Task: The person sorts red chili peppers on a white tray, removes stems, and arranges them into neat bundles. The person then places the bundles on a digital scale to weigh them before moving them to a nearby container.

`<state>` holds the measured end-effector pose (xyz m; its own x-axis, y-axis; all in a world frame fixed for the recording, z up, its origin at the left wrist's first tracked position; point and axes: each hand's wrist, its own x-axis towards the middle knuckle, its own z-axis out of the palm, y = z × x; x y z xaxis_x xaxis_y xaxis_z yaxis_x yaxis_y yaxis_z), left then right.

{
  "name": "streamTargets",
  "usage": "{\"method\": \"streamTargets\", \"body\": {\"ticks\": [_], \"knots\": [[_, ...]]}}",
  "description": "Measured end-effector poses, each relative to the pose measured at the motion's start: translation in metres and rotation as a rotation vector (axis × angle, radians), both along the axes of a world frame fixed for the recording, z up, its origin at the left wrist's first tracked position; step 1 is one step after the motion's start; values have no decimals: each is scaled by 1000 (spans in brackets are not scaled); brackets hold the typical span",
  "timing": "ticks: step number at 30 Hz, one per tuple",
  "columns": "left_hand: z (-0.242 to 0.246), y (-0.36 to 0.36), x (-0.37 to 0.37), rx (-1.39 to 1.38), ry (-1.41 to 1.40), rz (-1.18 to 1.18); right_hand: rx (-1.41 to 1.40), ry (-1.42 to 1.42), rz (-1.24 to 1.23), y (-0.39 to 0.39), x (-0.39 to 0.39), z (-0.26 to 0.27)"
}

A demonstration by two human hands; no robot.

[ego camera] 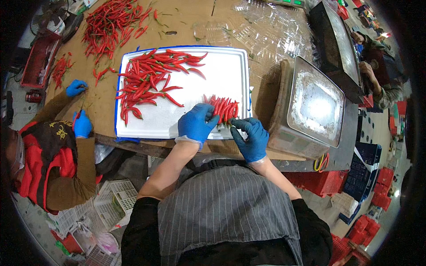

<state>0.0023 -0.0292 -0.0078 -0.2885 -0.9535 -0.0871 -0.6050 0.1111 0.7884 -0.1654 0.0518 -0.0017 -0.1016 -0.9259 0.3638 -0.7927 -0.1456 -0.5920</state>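
Note:
A white foam tray lid [159, 128] with a blue edge lies before me. Red chili peppers [143, 78] are heaped over its left half. Near its right front corner, a lined-up row of red chilies [224, 108] stands side by side, tips away from me. My left hand [198, 121], in a blue glove, rests against the left side of this row, thumb and fingers bent around its near part. My right hand [249, 136], gloved too, has thumb and forefinger at the stem ends on the right; whether it pinches a stem is hard to tell.
A metal-topped scale [316, 103] stands close on the right. Clear plastic clamshell boxes [266, 36] cover the back right. A large chili pile [109, 26] lies at the back left. At the left, a co-worker's gloved hands [81, 124] hold scissors. Another person is at the far right.

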Motion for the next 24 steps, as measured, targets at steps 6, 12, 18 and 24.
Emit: {"method": "streamTargets", "body": {"ticks": [6, 12, 18, 24], "knots": [[-5, -6, 9, -117, 27, 109, -7, -73, -60, 18, -20, -8], [-23, -20, 32, 18, -51, 156, 137, -87, -121, 23, -32, -13], [-41, -20, 23, 130, 30, 102, 196, -102, -163, 16, -32, -14], [-50, -20, 27, 192, 148, 124, 292, -116, -168, 10, -30, -19]]}}
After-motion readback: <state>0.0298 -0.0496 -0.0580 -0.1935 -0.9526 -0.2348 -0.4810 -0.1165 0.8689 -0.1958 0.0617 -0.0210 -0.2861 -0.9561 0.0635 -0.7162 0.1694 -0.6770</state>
